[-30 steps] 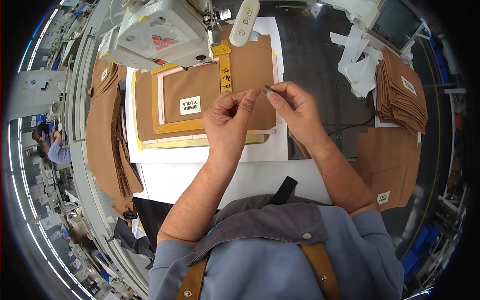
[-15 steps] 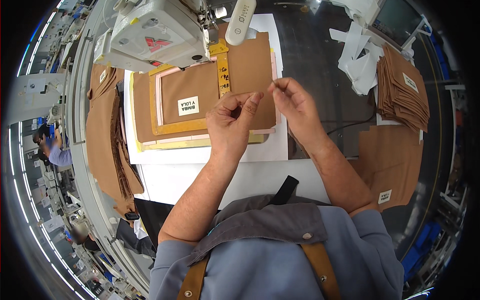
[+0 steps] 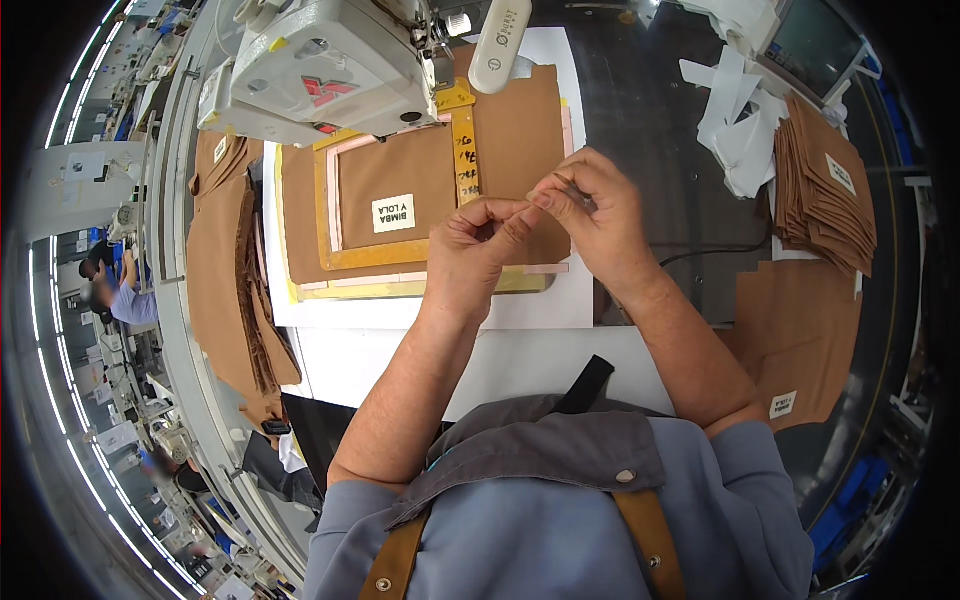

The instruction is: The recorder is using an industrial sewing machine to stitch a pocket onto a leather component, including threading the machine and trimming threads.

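My left hand (image 3: 470,250) is pinched closed over the work, holding something too small to make out. My right hand (image 3: 598,220) pinches a thin, small dark object (image 3: 558,182), its fingertips meeting those of my left hand. Beneath them lies a brown panel (image 3: 515,140) with a yellow rectangular template frame (image 3: 370,255) and pink strips on it. A cream label (image 3: 393,213) sits inside the frame. The panel rests on a yellow board and a white sheet (image 3: 430,312), under the head of a white sewing machine (image 3: 330,70).
Brown panel stacks lie at right (image 3: 815,180) and left (image 3: 225,290), with another panel (image 3: 800,340) lower right. White scraps (image 3: 730,120) are beside a screen (image 3: 815,45). A white oblong device (image 3: 492,45) hangs by the machine. A co-worker (image 3: 125,290) works far left.
My right fingertips have come down to meet my left hand's fingertips, after moving slightly apart half a second ago. My left hand has shifted slightly right in view.
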Demonstrator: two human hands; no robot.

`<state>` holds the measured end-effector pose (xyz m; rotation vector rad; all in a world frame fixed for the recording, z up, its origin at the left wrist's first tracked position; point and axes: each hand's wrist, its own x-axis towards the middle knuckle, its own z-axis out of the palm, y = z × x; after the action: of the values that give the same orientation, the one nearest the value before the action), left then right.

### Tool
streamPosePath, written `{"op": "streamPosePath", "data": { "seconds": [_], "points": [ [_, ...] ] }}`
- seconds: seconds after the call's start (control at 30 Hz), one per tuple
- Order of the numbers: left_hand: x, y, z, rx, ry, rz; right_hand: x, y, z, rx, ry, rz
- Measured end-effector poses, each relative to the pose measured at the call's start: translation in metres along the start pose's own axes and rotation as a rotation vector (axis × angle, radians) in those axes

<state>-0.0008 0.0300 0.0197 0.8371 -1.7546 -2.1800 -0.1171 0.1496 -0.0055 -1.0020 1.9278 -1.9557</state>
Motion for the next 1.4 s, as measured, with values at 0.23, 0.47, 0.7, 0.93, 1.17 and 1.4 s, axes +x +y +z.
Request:
{"op": "streamPosePath", "data": {
  "seconds": [0.23, 0.47, 0.7, 0.93, 1.17, 1.4],
  "points": [
    [0.036, 0.007, -0.030, 0.151, 0.356, 0.038, 0.013, 0.039, -0.012, -0.286, 0.029, 0.065],
    [0.098, -0.023, -0.062, 0.556, 0.618, 0.396, 0.012, 0.039, -0.004, -0.554, -0.005, -0.055],
    [0.109, -0.025, -0.057, 0.478, 0.611, 0.465, 0.014, 0.040, -0.002, -0.576, -0.032, -0.063],
    [0.107, -0.028, -0.058, 0.475, 0.583, 0.448, 0.014, 0.039, -0.001, -0.592, -0.034, -0.055],
    [0.105, -0.023, -0.056, 0.457, 0.592, 0.444, 0.015, 0.034, 0.000, -0.596, -0.048, -0.045],
    [0.103, -0.021, -0.056, 0.509, 0.577, 0.416, 0.016, 0.033, 0.000, -0.596, -0.052, -0.036]
  ]
}}
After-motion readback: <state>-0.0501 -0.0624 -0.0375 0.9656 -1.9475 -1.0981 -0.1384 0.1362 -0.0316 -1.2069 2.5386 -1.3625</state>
